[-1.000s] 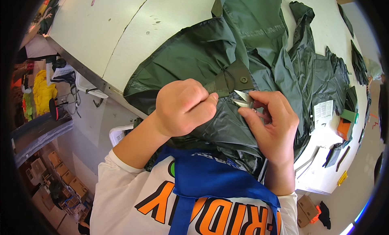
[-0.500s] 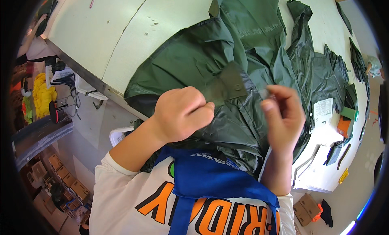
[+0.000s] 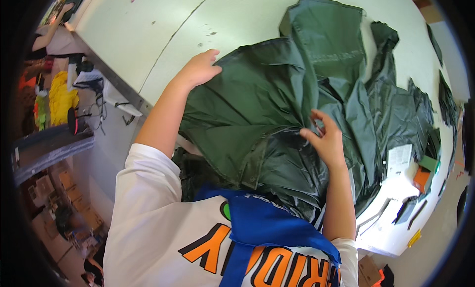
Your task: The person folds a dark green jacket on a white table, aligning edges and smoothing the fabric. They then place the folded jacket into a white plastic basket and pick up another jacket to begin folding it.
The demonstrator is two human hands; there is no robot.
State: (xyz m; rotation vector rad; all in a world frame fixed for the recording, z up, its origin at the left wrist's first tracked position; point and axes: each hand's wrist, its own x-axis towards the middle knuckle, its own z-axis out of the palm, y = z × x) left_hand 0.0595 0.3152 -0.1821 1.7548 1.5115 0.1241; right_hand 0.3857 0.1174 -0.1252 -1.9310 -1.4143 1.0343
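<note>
A dark green garment of shiny coated fabric [image 3: 247, 89] lies spread and creased before me. Its near flap [image 3: 252, 168] has small round fastener-like spots and hangs toward my apron. At the garment's upper left edge is my left hand [image 3: 199, 69], fingers stretched and thumb apart, touching or just over the cloth. My right hand [image 3: 324, 138] hovers over the middle folds, its thumb and forefinger curved with a gap between them. No held item shows in either hand. Whether the right fingertips touch the cloth, I cannot tell.
More dark green pieces [image 3: 401, 108] lie along the pale table [image 3: 183, 14] to the right. Near them are a printed paper [image 3: 399, 158], an orange and green object [image 3: 423, 175] and a yellow item [image 3: 414, 238]. Another person's arm [image 3: 47, 39] shows far left, above yellow cloth [image 3: 62, 99].
My left hand has opened from a fist and moved up and left to the garment's edge. The flap has come down toward me. My right hand has shifted slightly down and left.
</note>
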